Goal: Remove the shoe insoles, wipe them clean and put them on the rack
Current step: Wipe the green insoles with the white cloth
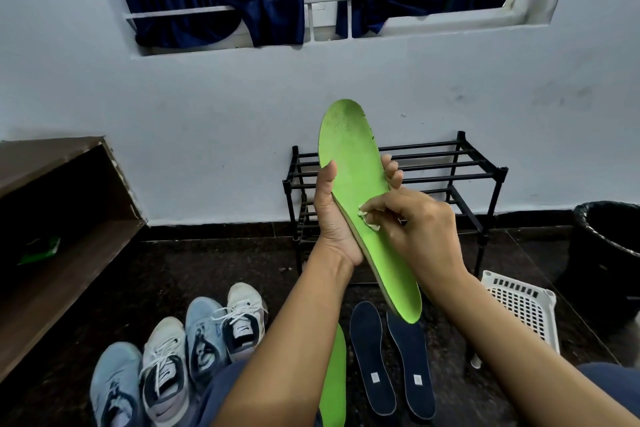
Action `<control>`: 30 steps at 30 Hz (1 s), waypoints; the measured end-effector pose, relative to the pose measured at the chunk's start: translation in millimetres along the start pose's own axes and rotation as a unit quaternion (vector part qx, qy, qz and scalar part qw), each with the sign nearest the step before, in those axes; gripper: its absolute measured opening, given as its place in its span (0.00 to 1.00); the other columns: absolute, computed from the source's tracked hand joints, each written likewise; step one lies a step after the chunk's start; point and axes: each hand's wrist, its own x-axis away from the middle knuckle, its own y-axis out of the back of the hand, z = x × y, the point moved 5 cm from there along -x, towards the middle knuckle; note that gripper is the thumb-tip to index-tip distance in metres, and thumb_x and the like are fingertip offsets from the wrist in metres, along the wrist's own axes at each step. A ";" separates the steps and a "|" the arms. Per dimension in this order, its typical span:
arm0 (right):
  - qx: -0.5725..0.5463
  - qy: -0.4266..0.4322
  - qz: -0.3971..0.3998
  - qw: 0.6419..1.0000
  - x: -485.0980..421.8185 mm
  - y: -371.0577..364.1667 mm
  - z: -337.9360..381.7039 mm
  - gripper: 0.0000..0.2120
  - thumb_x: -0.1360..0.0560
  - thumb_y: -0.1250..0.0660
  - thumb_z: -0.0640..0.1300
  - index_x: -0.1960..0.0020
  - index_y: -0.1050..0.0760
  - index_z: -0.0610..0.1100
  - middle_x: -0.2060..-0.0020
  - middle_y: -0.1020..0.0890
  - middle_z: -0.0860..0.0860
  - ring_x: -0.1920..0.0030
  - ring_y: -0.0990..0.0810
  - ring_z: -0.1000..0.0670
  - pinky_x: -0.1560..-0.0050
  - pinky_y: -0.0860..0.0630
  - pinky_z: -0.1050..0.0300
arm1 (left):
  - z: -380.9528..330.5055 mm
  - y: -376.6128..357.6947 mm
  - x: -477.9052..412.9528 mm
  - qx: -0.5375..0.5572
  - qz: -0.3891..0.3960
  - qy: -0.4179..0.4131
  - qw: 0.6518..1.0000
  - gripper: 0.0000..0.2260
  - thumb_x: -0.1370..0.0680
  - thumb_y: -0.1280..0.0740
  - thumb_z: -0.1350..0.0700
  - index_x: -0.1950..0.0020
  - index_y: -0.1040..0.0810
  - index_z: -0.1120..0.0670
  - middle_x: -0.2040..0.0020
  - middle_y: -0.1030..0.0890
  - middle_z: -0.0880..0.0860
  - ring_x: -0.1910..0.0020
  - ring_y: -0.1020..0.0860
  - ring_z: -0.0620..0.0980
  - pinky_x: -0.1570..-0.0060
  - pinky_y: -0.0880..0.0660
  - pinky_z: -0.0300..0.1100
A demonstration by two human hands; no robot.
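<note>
My left hand (pixel 332 218) grips a bright green insole (pixel 353 156) around its middle and holds it upright in front of me, toe end up. My right hand (pixel 415 229) pinches a small white wipe (pixel 367 218) and presses it against the insole's green face. Behind the insole a black metal rack (pixel 460 170) stands against the wall with bare bars. A second green insole (pixel 334 378) and two dark blue insoles (pixel 391 360) lie on the dark floor below my arms.
Several sneakers (pixel 180 354), light blue and white, stand in a row at lower left. A white plastic basket (pixel 519 305) sits at right with a black bin (pixel 609 260) beyond it. A brown wooden shelf (pixel 62 218) fills the left side.
</note>
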 end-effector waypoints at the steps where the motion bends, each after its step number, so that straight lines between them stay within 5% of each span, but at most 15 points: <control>1: 0.009 -0.005 -0.021 1.000 -1.2 1.0 0.6 0.05 0.35 0.29 0.40 0.60 0.17 0.45 0.64 0.16 0.53 0.61 0.19 0.53 0.56 0.24 0.60 | 2.9 -2.9 -0.6 -0.007 0.001 0.003 1.000 0.34 0.38 0.25 0.39 0.41 0.26 0.61 0.49 0.23 0.56 0.49 0.23 0.52 0.45 0.26 0.43; 5: 0.013 -0.054 -0.083 0.995 -4.0 1.3 0.6 0.05 0.34 0.29 0.40 0.59 0.17 0.45 0.63 0.16 0.53 0.58 0.22 0.55 0.54 0.33 0.71 | 15.4 -9.3 -2.8 -0.007 -0.004 0.025 1.000 0.34 0.40 0.23 0.41 0.43 0.25 0.61 0.50 0.22 0.56 0.48 0.23 0.52 0.44 0.23 0.44; 8: -0.021 -0.094 -0.035 0.995 -2.1 -4.0 0.6 0.06 0.33 0.26 0.38 0.59 0.16 0.48 0.63 0.16 0.55 0.57 0.22 0.57 0.56 0.34 0.77 | 12.5 -2.2 -3.7 -0.003 -0.020 0.029 0.999 0.35 0.41 0.22 0.41 0.44 0.23 0.61 0.50 0.21 0.56 0.50 0.21 0.52 0.46 0.23 0.43; 14: -0.096 -0.132 0.063 0.985 12.0 -8.0 10.2 0.10 0.34 0.24 0.37 0.60 0.16 0.52 0.67 0.17 0.59 0.62 0.20 0.62 0.58 0.30 0.74 | -5.7 11.8 -3.1 -0.006 -0.016 0.023 1.000 0.37 0.37 0.26 0.39 0.38 0.27 0.63 0.46 0.22 0.57 0.48 0.23 0.52 0.42 0.27 0.46; 22: -0.108 -0.145 -0.024 0.983 14.8 -4.9 2.6 0.10 0.34 0.27 0.30 0.59 0.16 0.45 0.66 0.18 0.57 0.61 0.21 0.66 0.57 0.32 0.78 | 6.9 0.5 -2.6 -0.045 -0.018 0.052 0.997 0.35 0.38 0.25 0.42 0.40 0.26 0.63 0.48 0.23 0.57 0.50 0.23 0.52 0.44 0.26 0.44; 30: -0.016 -0.063 -0.122 0.990 6.4 -4.2 4.2 0.07 0.34 0.31 0.34 0.59 0.17 0.43 0.65 0.17 0.51 0.64 0.18 0.52 0.58 0.24 0.57 | 16.7 -4.4 -3.0 -0.034 -0.021 0.077 0.996 0.32 0.40 0.24 0.43 0.43 0.26 0.61 0.50 0.22 0.55 0.51 0.22 0.50 0.48 0.23 0.41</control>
